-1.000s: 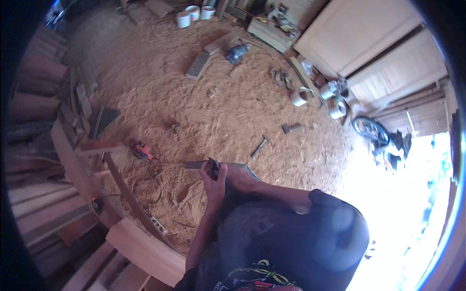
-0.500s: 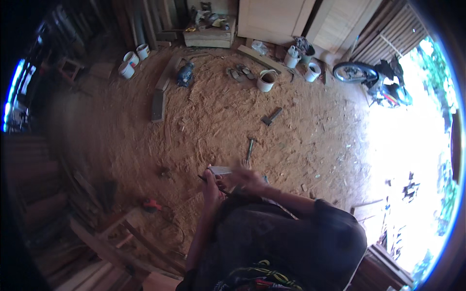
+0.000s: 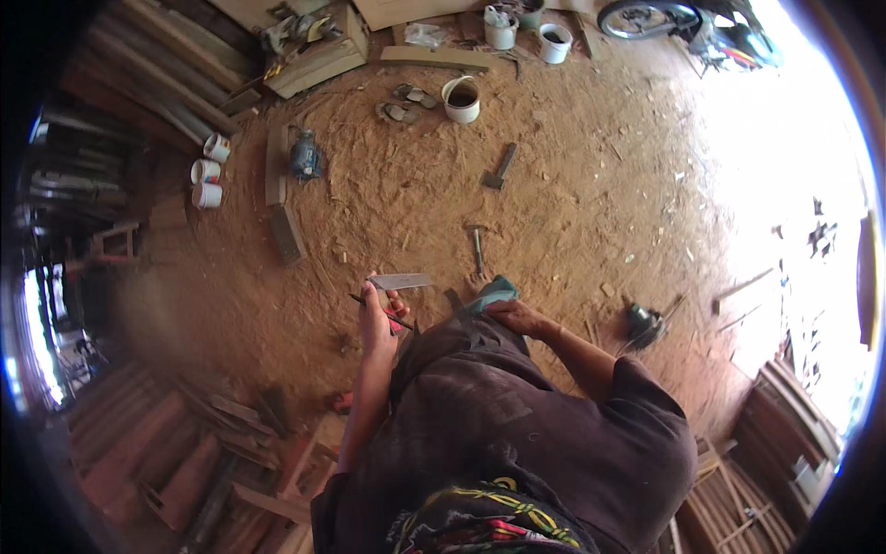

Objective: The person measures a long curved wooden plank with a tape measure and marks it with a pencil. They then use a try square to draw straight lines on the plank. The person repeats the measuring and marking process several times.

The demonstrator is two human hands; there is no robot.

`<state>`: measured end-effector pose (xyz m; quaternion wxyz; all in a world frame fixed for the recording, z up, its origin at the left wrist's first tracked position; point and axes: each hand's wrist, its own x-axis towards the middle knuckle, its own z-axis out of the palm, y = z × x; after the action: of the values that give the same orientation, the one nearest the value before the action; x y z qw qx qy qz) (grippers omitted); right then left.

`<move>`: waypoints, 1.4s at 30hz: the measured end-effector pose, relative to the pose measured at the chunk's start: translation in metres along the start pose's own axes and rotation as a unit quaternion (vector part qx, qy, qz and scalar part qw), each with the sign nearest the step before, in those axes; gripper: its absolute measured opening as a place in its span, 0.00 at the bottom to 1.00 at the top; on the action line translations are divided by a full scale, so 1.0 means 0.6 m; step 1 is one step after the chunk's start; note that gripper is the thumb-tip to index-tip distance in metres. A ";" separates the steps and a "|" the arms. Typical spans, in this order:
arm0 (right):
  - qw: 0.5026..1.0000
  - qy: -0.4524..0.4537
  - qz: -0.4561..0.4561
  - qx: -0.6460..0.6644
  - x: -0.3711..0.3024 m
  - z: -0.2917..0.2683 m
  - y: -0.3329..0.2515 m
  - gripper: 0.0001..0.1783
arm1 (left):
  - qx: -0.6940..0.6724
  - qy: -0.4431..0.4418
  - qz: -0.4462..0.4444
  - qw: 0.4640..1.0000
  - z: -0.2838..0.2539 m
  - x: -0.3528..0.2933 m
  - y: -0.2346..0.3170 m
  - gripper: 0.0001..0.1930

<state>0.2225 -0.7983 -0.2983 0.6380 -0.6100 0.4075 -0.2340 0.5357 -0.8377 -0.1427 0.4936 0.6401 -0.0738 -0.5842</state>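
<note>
Out in front of my lap, my left hand (image 3: 377,314) is closed round a flat grey metal blade (image 3: 404,281) with a slanted end, which points right. A thin dark stick (image 3: 369,303) crosses the same hand, and something red (image 3: 397,325) shows by its fingers. Whether these belong to one tool I cannot tell. My right hand (image 3: 519,317) lies at my right thigh against a teal cloth (image 3: 496,293); its fingertips are partly hidden. Just beyond my bare foot (image 3: 476,281), a hammer (image 3: 477,246) lies on the ground.
Shavings cover the dirt floor (image 3: 415,194). Farther off are a hatchet-like tool (image 3: 500,166), a white bucket (image 3: 461,99), sandals (image 3: 406,103) and a blue power tool (image 3: 305,154) beside wood blocks (image 3: 287,234). A dark green power tool (image 3: 643,321) sits at right; a motorcycle (image 3: 711,32) stands beyond.
My right hand has moved from beside the blade to the teal cloth at my right thigh. The left hand still holds the blade. The view has turned and shifted.
</note>
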 end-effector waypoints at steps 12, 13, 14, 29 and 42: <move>0.886 0.049 0.225 -0.402 0.125 -0.003 0.072 0.16 | 0.066 -0.095 -0.057 0.992 0.086 0.137 0.062 0.24; 0.892 0.090 0.220 -0.383 0.139 -0.007 0.068 0.15 | 0.070 -0.099 -0.065 0.990 0.095 0.156 0.070 0.24; 0.895 0.107 0.244 -0.358 0.143 0.000 0.060 0.14 | 0.075 -0.095 -0.074 0.990 0.095 0.168 0.076 0.24; 0.901 0.401 0.111 -0.120 0.110 -0.022 -0.206 0.16 | 0.092 -0.118 -0.068 0.986 0.069 0.342 0.230 0.26; 0.784 0.601 0.130 0.085 0.086 -0.083 -0.166 0.18 | 0.143 -0.198 -0.060 0.968 0.272 0.433 0.264 0.27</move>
<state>0.2311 -0.8830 -0.2104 0.3377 -0.2300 0.7623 -0.5019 0.5580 -1.1804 -0.1768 0.3367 0.5786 -0.2146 -0.7112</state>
